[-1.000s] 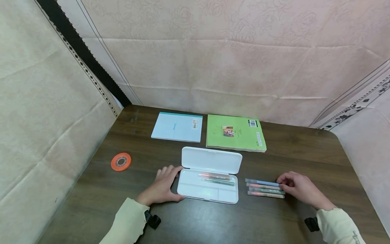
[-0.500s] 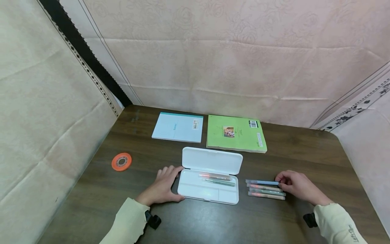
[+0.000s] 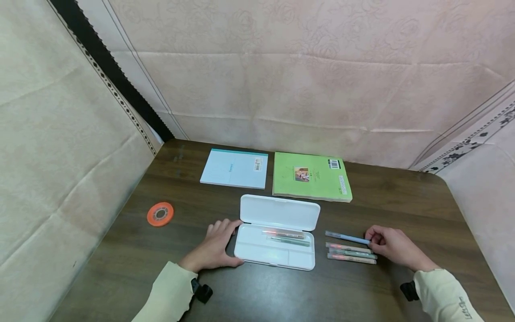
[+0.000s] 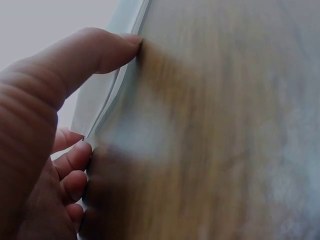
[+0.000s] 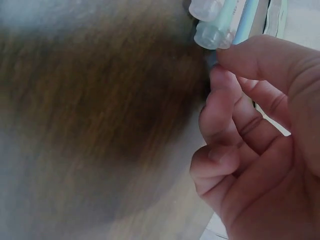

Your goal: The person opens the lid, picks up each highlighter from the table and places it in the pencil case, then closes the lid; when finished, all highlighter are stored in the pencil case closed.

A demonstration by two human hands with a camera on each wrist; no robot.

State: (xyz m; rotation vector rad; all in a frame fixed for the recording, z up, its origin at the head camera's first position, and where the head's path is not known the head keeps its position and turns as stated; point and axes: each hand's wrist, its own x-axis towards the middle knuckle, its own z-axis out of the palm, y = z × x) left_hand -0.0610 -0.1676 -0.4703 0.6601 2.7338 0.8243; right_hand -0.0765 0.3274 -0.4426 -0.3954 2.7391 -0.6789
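Note:
A white pencil case (image 3: 277,212) lies with its lid folded back on the table. Two pens (image 3: 289,240), one with an orange tip and one green, rest in its tray. My left hand (image 3: 215,246) grips the case's left end, thumb at the near corner and fingers at the far one; the left wrist view shows the thumb (image 4: 95,50) against its edge. My right hand (image 3: 396,246) pinches the right end of a blue pen (image 3: 347,237) between thumb and fingertips. Just below it lie several other pens (image 3: 352,254) side by side, capped ends showing in the right wrist view.
Behind the case lie a light blue notebook (image 3: 234,169) and a green book (image 3: 311,176). An orange ring-shaped disc (image 3: 160,214) sits to the left on the dark wooden table (image 3: 257,299). Pale patterned cloth (image 3: 306,89) hangs around the table's back and sides.
The blue pen's left end has swung up and away from the other pens, with the right hand pinching it. The left hand and the case have stayed in place.

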